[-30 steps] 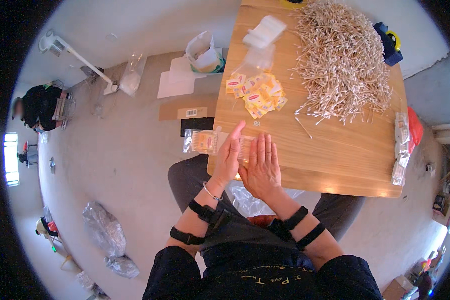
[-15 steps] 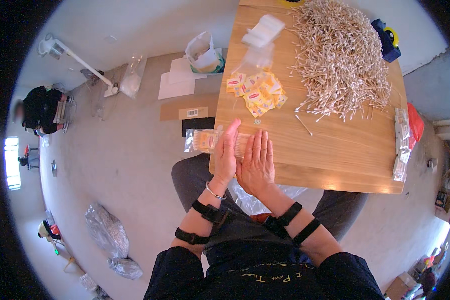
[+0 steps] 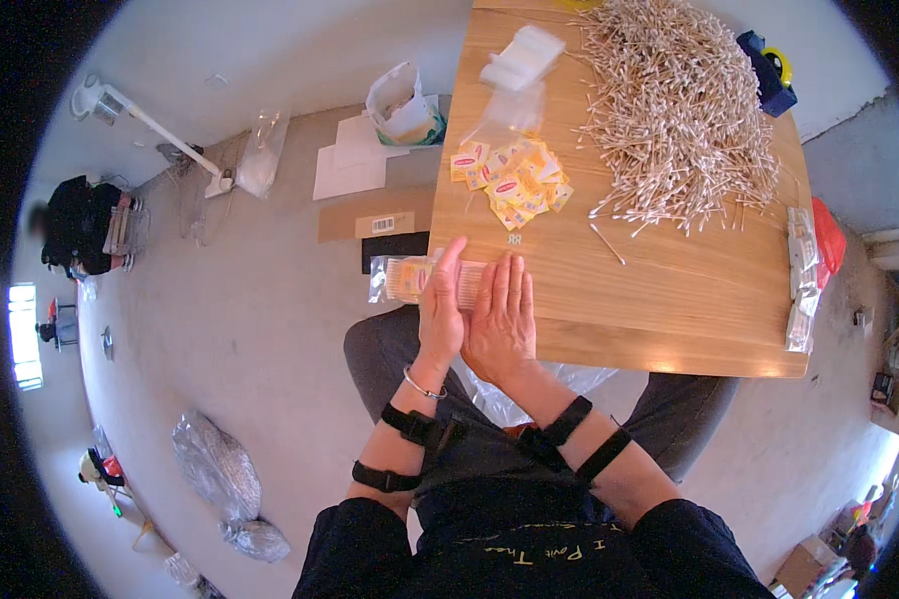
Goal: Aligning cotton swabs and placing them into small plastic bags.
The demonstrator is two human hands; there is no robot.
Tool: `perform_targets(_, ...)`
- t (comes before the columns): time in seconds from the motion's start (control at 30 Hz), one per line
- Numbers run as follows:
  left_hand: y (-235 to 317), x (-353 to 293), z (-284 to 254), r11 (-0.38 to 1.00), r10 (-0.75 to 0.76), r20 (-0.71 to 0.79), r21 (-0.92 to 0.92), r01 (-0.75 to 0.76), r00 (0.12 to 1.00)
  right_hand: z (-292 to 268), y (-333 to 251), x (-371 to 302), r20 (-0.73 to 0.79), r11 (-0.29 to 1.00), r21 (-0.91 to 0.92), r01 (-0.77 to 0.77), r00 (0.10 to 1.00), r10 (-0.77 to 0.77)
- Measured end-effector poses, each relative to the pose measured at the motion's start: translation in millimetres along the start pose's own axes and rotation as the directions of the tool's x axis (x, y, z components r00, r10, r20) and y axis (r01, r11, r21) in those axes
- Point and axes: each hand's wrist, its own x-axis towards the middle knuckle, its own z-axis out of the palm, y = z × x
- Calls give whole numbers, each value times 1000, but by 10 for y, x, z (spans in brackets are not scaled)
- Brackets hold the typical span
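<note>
At the table's near left corner lies a clear plastic packet (image 3: 407, 279) of cotton swabs with a yellow card inside, part of it past the table edge. My left hand (image 3: 442, 309) stands on its edge across the packet, fingers stretched out. Right beside it, my right hand (image 3: 502, 314) lies palm down with straight fingers. A row of cotton swabs (image 3: 468, 286) shows in the gap between my hands; the part under them is hidden. Just beyond are loose yellow printed cards (image 3: 514, 180) and one single cotton swab (image 3: 607, 244).
A big heap of loose cotton swabs (image 3: 679, 120) covers the far right of the table (image 3: 659, 309). Clear bags (image 3: 522, 60) lie at the far left. Filled packets (image 3: 801, 280) line the right edge, near a dark tape dispenser (image 3: 767, 75). A white bag (image 3: 406, 105) stands on the floor.
Both hands have shifted slightly left and nearer together over the packet. More of the swab row shows between them. The cards and the heap stay as they were.
</note>
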Motion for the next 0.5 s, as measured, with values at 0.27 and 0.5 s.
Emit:
perform_targets(0.27, -46, 19, -49, 996, -15, -4, -83, 14, 1000, -41, -17, 23, -8, 998, 67, 20, 1000, -20)
perform_targets(0.5, 28, -11, -32, 1000, -14, -54, -7, 13, 998, -40, -1, -32, 39, 997, 0, 77, 996, -77)
